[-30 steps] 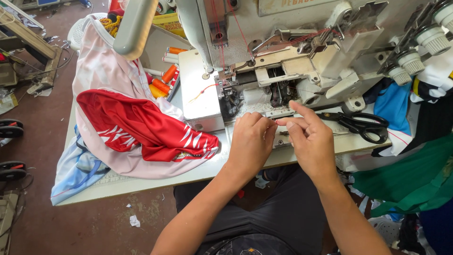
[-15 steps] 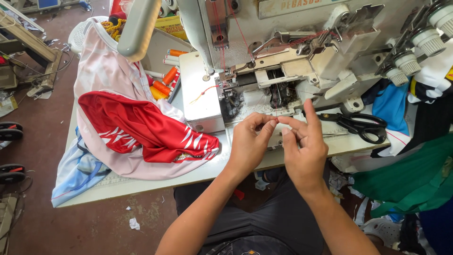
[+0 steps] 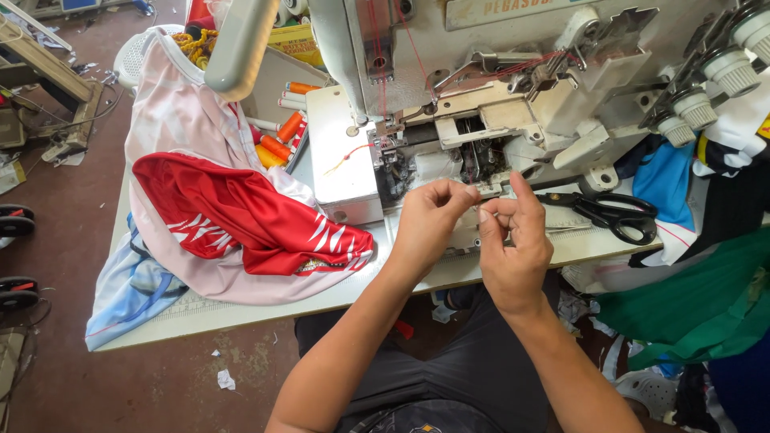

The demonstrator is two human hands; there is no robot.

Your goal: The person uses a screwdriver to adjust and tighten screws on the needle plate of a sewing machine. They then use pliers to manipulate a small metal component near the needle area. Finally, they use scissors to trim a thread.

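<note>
My left hand [image 3: 427,226] and my right hand [image 3: 515,244] are raised just in front of the open lower part of a grey-white industrial sewing machine [image 3: 497,120]. Their fingertips meet, pinched on a fine thread that is barely visible. My right index finger points up toward the machine's needle area. Red thread [image 3: 346,156] runs down the machine head and trails over its flat white bed [image 3: 341,160]. A red garment with white marks [image 3: 241,212] lies on pink and light-blue cloth to the left of my hands.
Black scissors [image 3: 613,215] lie on the table right of my right hand. Orange thread spools [image 3: 281,140] sit behind the cloth pile. Green and blue fabric [image 3: 690,297] hangs at the right. The white table edge [image 3: 241,309] runs in front of my lap.
Both hands have lifted off the machine bed and drawn slightly toward me. Their fingertips have come together in a pinch.
</note>
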